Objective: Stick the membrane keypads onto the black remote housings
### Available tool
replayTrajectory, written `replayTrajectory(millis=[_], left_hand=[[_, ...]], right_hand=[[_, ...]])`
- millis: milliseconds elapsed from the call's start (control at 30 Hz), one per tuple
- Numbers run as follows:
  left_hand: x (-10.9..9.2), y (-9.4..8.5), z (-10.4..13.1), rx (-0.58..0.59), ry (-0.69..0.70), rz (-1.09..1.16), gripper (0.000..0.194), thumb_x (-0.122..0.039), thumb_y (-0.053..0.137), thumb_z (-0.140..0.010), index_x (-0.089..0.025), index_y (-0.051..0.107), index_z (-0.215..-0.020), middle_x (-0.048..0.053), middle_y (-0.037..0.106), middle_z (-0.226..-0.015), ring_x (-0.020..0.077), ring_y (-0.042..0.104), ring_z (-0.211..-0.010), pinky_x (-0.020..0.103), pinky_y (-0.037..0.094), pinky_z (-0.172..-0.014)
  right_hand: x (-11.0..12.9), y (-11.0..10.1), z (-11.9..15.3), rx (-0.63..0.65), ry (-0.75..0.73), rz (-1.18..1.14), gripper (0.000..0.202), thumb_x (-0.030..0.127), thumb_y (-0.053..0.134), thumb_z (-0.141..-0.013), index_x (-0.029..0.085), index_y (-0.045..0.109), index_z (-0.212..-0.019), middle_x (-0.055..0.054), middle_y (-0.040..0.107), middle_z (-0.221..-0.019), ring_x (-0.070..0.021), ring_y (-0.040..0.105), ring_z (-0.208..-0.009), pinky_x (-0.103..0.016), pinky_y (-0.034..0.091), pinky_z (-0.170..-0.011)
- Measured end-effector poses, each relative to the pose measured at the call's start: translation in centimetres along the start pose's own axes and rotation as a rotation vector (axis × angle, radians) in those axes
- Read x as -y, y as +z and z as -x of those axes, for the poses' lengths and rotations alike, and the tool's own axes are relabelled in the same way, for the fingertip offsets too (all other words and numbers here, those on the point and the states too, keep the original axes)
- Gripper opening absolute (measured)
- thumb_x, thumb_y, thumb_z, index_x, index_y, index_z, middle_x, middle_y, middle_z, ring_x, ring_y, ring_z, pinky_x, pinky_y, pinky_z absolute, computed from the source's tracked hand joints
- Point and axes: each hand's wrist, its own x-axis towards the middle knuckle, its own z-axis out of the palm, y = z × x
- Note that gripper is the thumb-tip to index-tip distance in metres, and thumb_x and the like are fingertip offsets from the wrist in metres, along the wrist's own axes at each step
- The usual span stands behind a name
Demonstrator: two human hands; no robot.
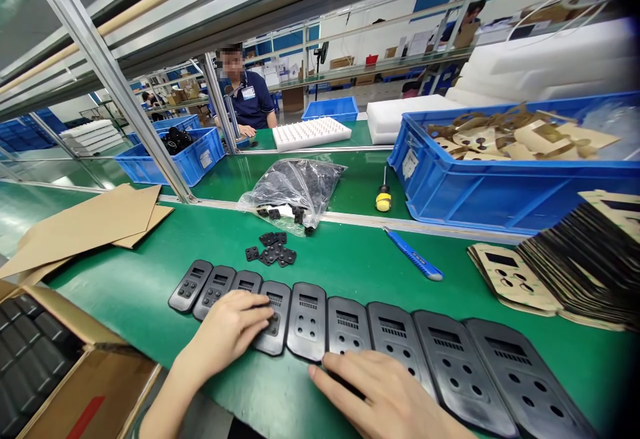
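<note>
A row of black plastic face panels (307, 322), each with a slot and button holes, runs across the green bench. My left hand (233, 325) lies over the row's left part, fingertips on the fourth panel (277, 342) near its rubber buttons. The leftmost panels (190, 287) show buttons in their holes; those to the right (465, 372) have bare holes. My right hand (385, 389) rests over the lower ends of the middle panels, fingers stretched and holding nothing visible. Behind the row lies a small pile of black rubber button pads (273, 251).
Farther back are a clear bag of black pads (297, 189), a yellow-and-black screwdriver (383, 199) and a blue utility knife (414, 255). Blue bin (500, 192) and stacked adhesive sheets (520, 279) stand right. Cardboard (90, 225) and an open carton (115, 385) are left. A person (247, 102) sits opposite.
</note>
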Motion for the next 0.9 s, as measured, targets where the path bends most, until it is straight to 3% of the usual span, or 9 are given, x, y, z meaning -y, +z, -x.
replayTrajectory(millis=[100,233,367,500,633,767,900], left_hand=[[2.6,-0.2,-2.4,-0.036,-0.197,-0.028,0.028,-0.019,0.048,-0.090,-0.022,0.065,-0.112,0.009,0.068,-0.114,0.0238,0.062,-0.103,0.040,0.049,-0.091],[6.1,0.1,-6.5,-0.066,-0.333,-0.002,0.026,-0.013,0.058,-0.081,-0.016,0.067,-0.105,0.013,0.070,-0.105,0.0281,0.065,-0.098,0.044,0.049,-0.087],[6.9,0.1,-8.1,-0.105,-0.429,0.133,0.016,-0.018,0.060,-0.081,-0.015,0.070,-0.093,0.011,0.073,-0.091,0.0258,0.067,-0.091,0.046,0.048,-0.088],[4.5,0.3,-6.7,-0.167,-0.501,0.383,0.032,-0.031,0.045,-0.090,-0.013,0.068,-0.104,0.012,0.075,-0.090,0.0243,0.071,-0.083,0.037,0.054,-0.078],[0.8,1.5,-4.9,-0.132,-0.501,0.688,0.044,-0.040,0.042,-0.089,-0.009,0.064,-0.113,0.010,0.075,-0.085,0.0207,0.072,-0.073,0.029,0.057,-0.066],[-2.2,2.6,-4.2,-0.091,-0.492,0.827,0.040,-0.037,0.048,-0.085,-0.008,0.065,-0.108,0.010,0.073,-0.080,0.0199,0.072,-0.068,0.028,0.057,-0.063],[-4.0,3.3,-3.9,-0.030,-0.454,0.825,0.031,-0.032,0.050,-0.084,-0.013,0.068,-0.101,0.007,0.068,-0.082,0.0176,0.070,-0.063,0.026,0.057,-0.056]], right_hand=[[0.0,0.0,-0.1,0.007,-0.008,-0.011,0.038,0.012,0.024,-0.099,0.013,0.061,-0.107,-0.008,0.065,-0.077,-0.0156,0.061,-0.065,-0.026,0.049,-0.059],[0.1,0.2,0.1,0.020,-0.007,-0.025,0.037,0.012,0.024,-0.099,0.012,0.061,-0.106,-0.008,0.064,-0.076,-0.0159,0.060,-0.063,-0.027,0.047,-0.056],[0.0,0.3,0.2,0.007,-0.006,-0.012,0.035,0.012,0.027,-0.098,0.012,0.061,-0.105,-0.008,0.064,-0.076,-0.0161,0.061,-0.064,-0.027,0.048,-0.057],[0.0,0.3,-0.1,-0.118,0.034,0.011,0.030,0.009,0.034,-0.096,0.014,0.063,-0.102,-0.008,0.067,-0.079,-0.0146,0.063,-0.066,-0.025,0.049,-0.059],[-0.1,0.4,-0.2,-0.235,0.124,-0.001,0.026,0.007,0.040,-0.093,0.013,0.064,-0.100,-0.008,0.069,-0.082,-0.0144,0.065,-0.068,-0.023,0.050,-0.059],[-0.3,0.4,-0.2,-0.234,0.172,0.000,0.026,0.008,0.040,-0.093,0.013,0.064,-0.098,-0.008,0.068,-0.080,-0.0144,0.065,-0.068,-0.023,0.050,-0.060],[-0.5,0.2,-0.1,-0.237,0.194,0.046,0.027,0.008,0.037,-0.094,0.013,0.064,-0.096,-0.008,0.068,-0.081,-0.0148,0.065,-0.067,-0.023,0.049,-0.058]])
